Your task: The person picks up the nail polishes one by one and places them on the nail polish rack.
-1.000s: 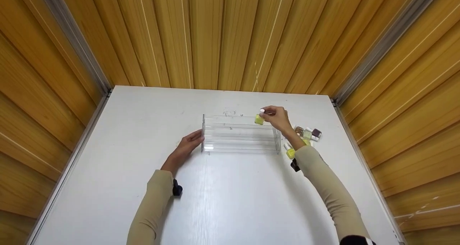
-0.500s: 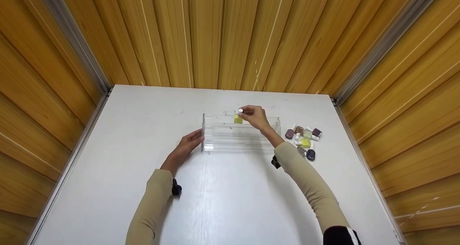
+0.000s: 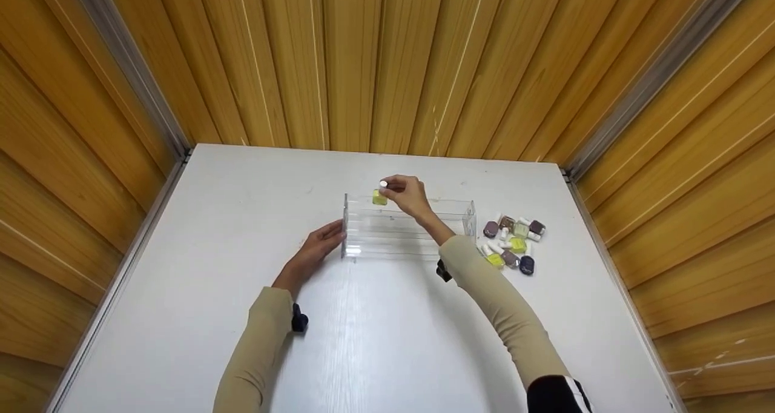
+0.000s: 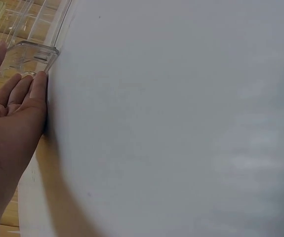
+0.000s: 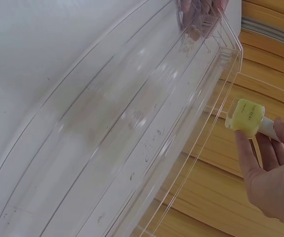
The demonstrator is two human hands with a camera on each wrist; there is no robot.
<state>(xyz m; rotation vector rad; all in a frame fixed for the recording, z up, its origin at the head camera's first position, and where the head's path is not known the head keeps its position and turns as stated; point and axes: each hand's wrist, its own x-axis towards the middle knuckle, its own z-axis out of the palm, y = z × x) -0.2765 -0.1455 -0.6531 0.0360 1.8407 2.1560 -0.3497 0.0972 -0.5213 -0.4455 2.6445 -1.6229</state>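
Observation:
A clear tiered plastic rack [image 3: 408,243] stands on the white table, its steps bare. By its white cap, my right hand [image 3: 410,196] pinches a yellow nail polish bottle [image 3: 379,198] over the back tier, near the rack's left end. In the right wrist view the bottle [image 5: 247,117] shows dark lettering and is apart from the rack. My left hand [image 3: 316,246] touches the rack's left end panel; in the left wrist view its straight fingers [image 4: 39,88] lie against that panel.
To the right of the rack lies a cluster of nail polish bottles in yellow, purple, brown and dark blue, among them a dark blue bottle [image 3: 527,265] at the near side. Wood-look panels [image 3: 351,62] wall the table [image 3: 242,183] at the back and sides.
My right hand has carried the yellow bottle leftward along the rack's back tier, uncovering the bottles on the right. The left hand has stayed at the rack's left end.

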